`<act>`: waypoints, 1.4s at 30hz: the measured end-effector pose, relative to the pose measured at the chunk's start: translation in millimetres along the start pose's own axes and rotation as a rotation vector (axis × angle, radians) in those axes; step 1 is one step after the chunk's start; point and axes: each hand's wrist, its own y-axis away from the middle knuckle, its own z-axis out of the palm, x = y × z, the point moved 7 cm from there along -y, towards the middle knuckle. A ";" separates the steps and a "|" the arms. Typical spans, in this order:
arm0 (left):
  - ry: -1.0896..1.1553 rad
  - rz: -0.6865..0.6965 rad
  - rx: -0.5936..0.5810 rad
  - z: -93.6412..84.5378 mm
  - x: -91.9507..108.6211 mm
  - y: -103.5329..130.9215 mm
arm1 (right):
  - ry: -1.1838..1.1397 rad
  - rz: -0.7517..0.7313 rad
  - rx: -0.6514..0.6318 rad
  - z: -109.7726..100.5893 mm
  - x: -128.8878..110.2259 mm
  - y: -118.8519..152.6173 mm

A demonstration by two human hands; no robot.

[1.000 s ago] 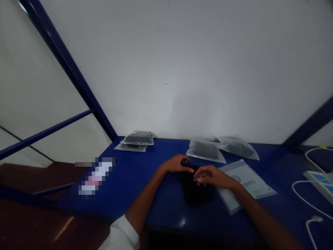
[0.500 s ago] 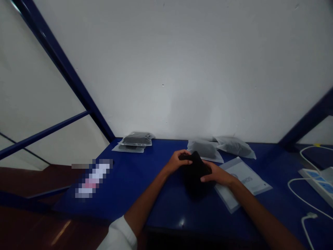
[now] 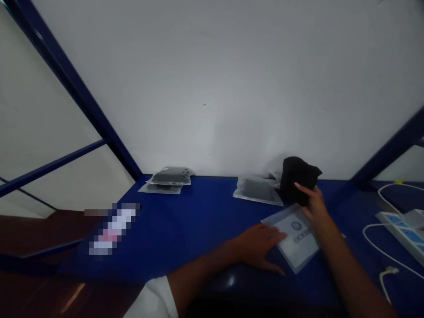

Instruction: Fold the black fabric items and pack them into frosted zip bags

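My right hand (image 3: pixel 313 198) grips a folded black cloth item (image 3: pixel 298 176), raised above the table's back right; its exact kind does not show. My left hand (image 3: pixel 261 247) lies with fingers spread at the left edge of a flat frosted plastic bag (image 3: pixel 293 240) with dark printed lettering. Part of that bag is hidden under my right forearm. Just behind it rests a frosted bag with dark contents (image 3: pixel 258 191). A further bag at the back right is mostly covered by the black cloth.
Stacked frosted bags with dark contents (image 3: pixel 170 177) lie at the back left of the blue table (image 3: pixel 205 221). A white power strip (image 3: pixel 402 229) and white cables (image 3: pixel 374 227) are at the right. A blurred-out item (image 3: pixel 114 227) sits at the left edge. A pale wall stands behind.
The black cloth went from between both hands at the middle to my right hand alone, up and to the right. My left hand let go of it and came down to the printed bag.
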 end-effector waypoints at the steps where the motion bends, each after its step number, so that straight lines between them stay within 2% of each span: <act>1: -0.039 0.012 -0.048 5.8 1.3 -1.0 | -0.007 -0.008 0.009 -1.6 -0.3 -1.1; 3: -0.129 0.020 -0.109 9.8 -1.6 -2.3 | -0.011 -0.014 0.015 -3.1 0.1 -2.1; 5: -0.200 0.026 -0.145 5.9 -7.9 -2.6 | -0.009 -0.017 0.019 -3.8 0.7 -2.3; 11: -0.155 0.010 -0.192 -25.6 -30.4 7.0 | -0.005 -0.018 0.035 -4.1 0.6 -1.3; 16: -0.206 -0.335 -0.051 -69.9 -70.9 25.2 | -0.030 -0.006 0.024 -0.5 0.1 1.1; 19: -0.222 -0.428 0.040 -84.2 -81.1 30.3 | -0.024 0.008 0.010 2.1 0.6 2.4; 21: -0.170 -0.415 0.091 -80.7 -76.7 27.7 | -0.007 0.021 0.008 2.8 1.1 3.2; 23: -0.055 -0.360 0.117 -66.4 -64.9 22.3 | 0.004 0.029 0.017 2.5 1.4 3.6; 24: 0.001 -0.330 0.092 -55.1 -57.8 19.3 | 0.006 0.030 0.018 2.4 1.4 3.7; 27: 0.074 -0.269 -0.088 -18.3 -40.1 14.1 | 0.009 0.024 0.004 3.4 1.7 3.5; 29: 0.085 -0.252 -0.156 -7.7 -36.9 14.5 | 0.006 0.019 0.001 3.7 2.2 3.2; 31: 0.117 -0.237 -0.206 -8.7 -40.7 17.2 | 0.004 0.009 -0.001 3.9 2.3 2.9; 35: 0.235 -0.221 -0.322 -31.8 -60.4 29.8 | 0.014 0.008 -0.014 5.1 2.4 2.9; 40: 0.342 -0.278 -0.354 -75.9 -87.8 53.5 | 0.047 0.038 -0.014 6.8 3.4 5.4; 42: 0.374 -0.348 -0.338 -88.8 -97.0 62.6 | 0.061 0.046 -0.029 8.8 4.2 6.6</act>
